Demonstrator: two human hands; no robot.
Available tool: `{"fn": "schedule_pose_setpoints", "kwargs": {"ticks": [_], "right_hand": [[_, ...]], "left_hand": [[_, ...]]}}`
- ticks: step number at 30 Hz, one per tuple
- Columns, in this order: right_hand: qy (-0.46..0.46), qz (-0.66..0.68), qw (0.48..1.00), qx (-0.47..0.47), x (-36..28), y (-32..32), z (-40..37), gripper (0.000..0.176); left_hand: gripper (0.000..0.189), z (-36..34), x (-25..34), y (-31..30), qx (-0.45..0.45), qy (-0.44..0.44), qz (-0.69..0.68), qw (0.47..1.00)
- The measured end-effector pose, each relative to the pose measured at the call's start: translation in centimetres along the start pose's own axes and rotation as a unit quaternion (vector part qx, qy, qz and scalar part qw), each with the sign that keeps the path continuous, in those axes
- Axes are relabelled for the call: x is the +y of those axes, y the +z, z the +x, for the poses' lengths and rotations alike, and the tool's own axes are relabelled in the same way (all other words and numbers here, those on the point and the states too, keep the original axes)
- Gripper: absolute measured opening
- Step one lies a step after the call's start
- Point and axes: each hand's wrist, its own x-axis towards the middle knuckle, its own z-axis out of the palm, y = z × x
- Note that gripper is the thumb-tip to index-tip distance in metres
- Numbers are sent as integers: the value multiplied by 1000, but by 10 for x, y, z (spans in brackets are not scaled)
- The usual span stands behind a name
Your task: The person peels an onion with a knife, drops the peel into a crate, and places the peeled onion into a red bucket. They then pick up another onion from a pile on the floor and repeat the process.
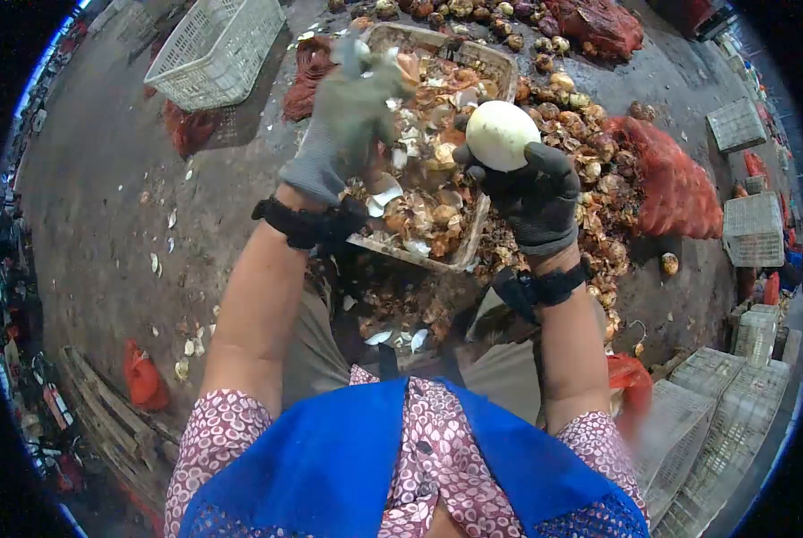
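A peeled, pale onion [502, 135] is in my right hand [534, 193], gloved in dark grey, with thumb and fingers wrapped round its lower side. My left hand [352, 117], in a lighter grey glove, is raised over the left side of the tray and smeared by motion; what it holds, if anything, is too blurred to make out. Beneath both hands lies a shallow tray [475, 235] filled with brown onion skins and white peelings [385, 193]. Unpeeled onions [599, 166] are heaped along the tray's right side.
A white plastic crate [213, 67] stands at the upper left. Red mesh sacks [666, 179] lie right of the heap, and another [596, 27] behind it. More crates [675, 430] are stacked at the lower right. Wooden planks [114, 417] lie at the lower left.
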Motion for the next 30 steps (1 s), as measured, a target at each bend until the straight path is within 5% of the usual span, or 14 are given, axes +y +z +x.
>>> {"fn": "schedule_pose_setpoints", "kwargs": {"ticks": [1,3,4,6,8,10,14,17,22,23,24,26,29,30], "right_hand": [[13,-2,1000,-28,-3,-6,2,59],[8,-2,1000,-13,-2,0,4,57],[3,-3,1000,2,-2,2,4,55],[-2,-40,999,12,-1,0,5,54],[-10,-75,997,25,-1,-3,5,53],[-21,-238,970,42,-2,-3,6,49],[-58,-468,880,48,2,-4,8,49],[-63,-559,826,38,10,-2,5,48],[-128,-620,773,29,24,-9,4,51],[-156,-672,724,24,22,-8,2,51],[-156,-672,723,24,20,-6,0,51],[-68,-510,856,41,13,-1,-3,53],[-50,-280,958,19,6,15,-14,57],[-73,-212,974,14,9,18,-17,63]], "left_hand": [[26,2,-18,-3,0,0,0,1000],[23,7,-48,-3,53,154,383,909],[23,5,-45,-4,53,154,383,909],[29,-6,15,8,-1,-153,128,980],[41,-4,3,8,-35,-71,87,993],[49,-5,-9,22,-65,125,30,989],[56,-16,-13,24,-225,44,149,962],[51,-22,-22,26,-251,166,247,921],[47,-24,-41,27,-198,127,307,922],[47,-24,-34,26,-202,147,275,928],[46,-22,-26,25,-204,168,245,933],[41,-23,-23,26,-207,126,263,934],[28,-13,-31,24,-61,170,279,943],[32,-13,-31,21,-15,91,354,931]]}}
